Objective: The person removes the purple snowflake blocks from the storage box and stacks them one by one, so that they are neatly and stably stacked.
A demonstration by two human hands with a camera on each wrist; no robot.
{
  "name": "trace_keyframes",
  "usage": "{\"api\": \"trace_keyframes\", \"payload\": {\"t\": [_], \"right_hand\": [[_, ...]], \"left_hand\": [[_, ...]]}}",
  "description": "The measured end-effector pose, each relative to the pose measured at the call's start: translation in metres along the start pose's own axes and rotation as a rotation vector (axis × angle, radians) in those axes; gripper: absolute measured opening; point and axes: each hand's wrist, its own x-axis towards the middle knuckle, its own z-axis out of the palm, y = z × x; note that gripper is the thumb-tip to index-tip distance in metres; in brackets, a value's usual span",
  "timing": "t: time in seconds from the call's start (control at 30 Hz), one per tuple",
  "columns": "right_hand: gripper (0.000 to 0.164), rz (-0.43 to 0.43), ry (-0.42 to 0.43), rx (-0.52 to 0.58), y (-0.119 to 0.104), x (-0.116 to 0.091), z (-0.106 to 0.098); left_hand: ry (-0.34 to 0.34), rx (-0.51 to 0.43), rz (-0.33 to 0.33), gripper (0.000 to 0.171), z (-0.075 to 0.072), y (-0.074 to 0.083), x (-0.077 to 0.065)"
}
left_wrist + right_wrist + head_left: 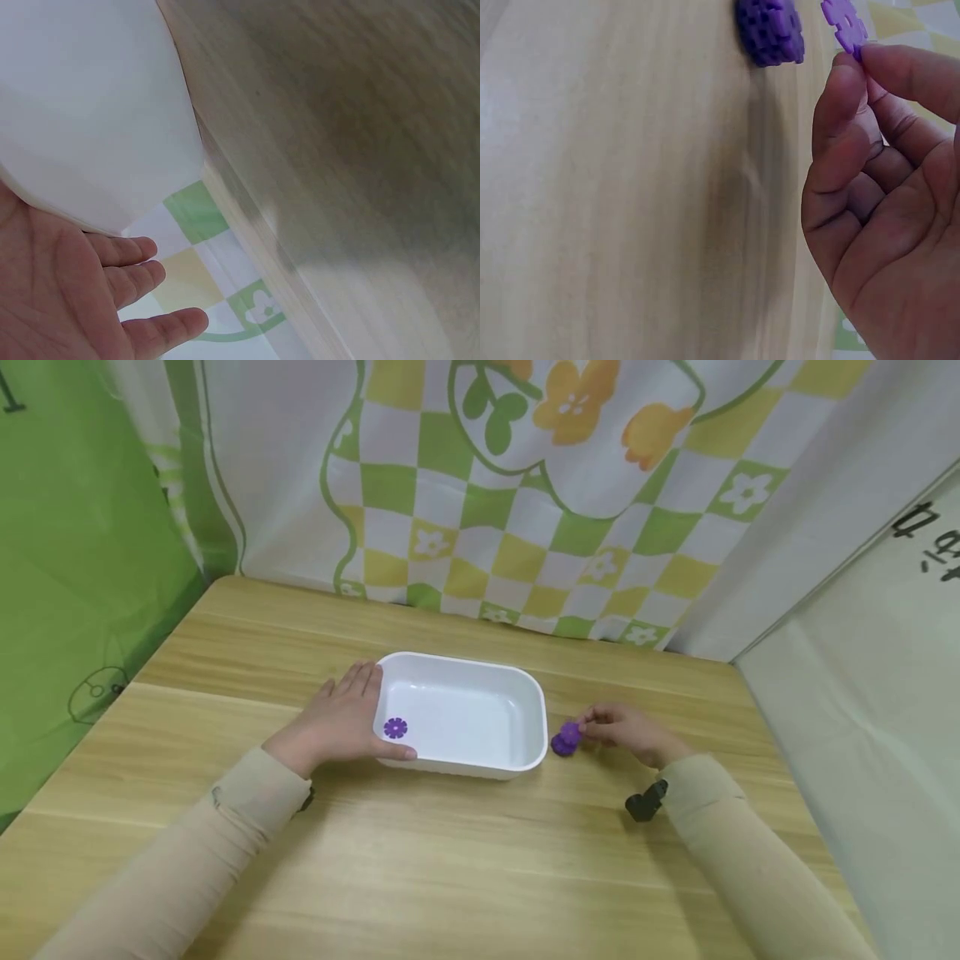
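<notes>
A white rectangular plastic basin (465,720) sits on the wooden table, and one purple snowflake disc (395,727) lies at its left end. My left hand (341,718) rests against that end, thumb over the front rim; its fingers (169,326) look extended in the left wrist view. To the basin's right, my right hand (626,729) pinches another purple snowflake disc (844,22) between thumb and fingertip. Beside it, a stack of purple snowflake discs (769,34) rests on the table. The held disc is raised above the table and partly covers the stack in the head view.
The wooden table (450,860) reaches back to a checked floral curtain (510,510). Green cloth (67,552) hangs on the left and a pale panel (885,693) stands along the right edge. A black wrist device (647,802) hangs under the right sleeve.
</notes>
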Motion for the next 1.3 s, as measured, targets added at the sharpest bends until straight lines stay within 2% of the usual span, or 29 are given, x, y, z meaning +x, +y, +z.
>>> {"api": "trace_keyframes", "payload": {"t": [0.5,0.9,1.03,1.1,1.3], "right_hand": [[0.024,0.043,-0.018,0.056,0.009,0.006,0.008],[0.021,0.032,-0.013,0.072,0.008,0.009,0.011],[0.023,0.015,-0.013,0.04,0.005,0.009,0.01],[0.025,-0.001,-0.01,-0.011,0.001,0.009,0.007],[0.029,-0.022,0.041,-0.131,-0.033,0.014,-0.006]], "left_hand": [[0.004,-0.001,-0.003,0.148,0.002,-0.002,-0.001],[-0.006,-0.003,-0.013,0.151,-0.002,-0.002,-0.002],[-0.007,0.002,-0.013,0.15,-0.002,-0.002,-0.002],[-0.007,0.001,-0.01,0.15,-0.001,-0.002,-0.001],[-0.005,-0.017,-0.008,0.149,0.001,-0.003,-0.001]]}}
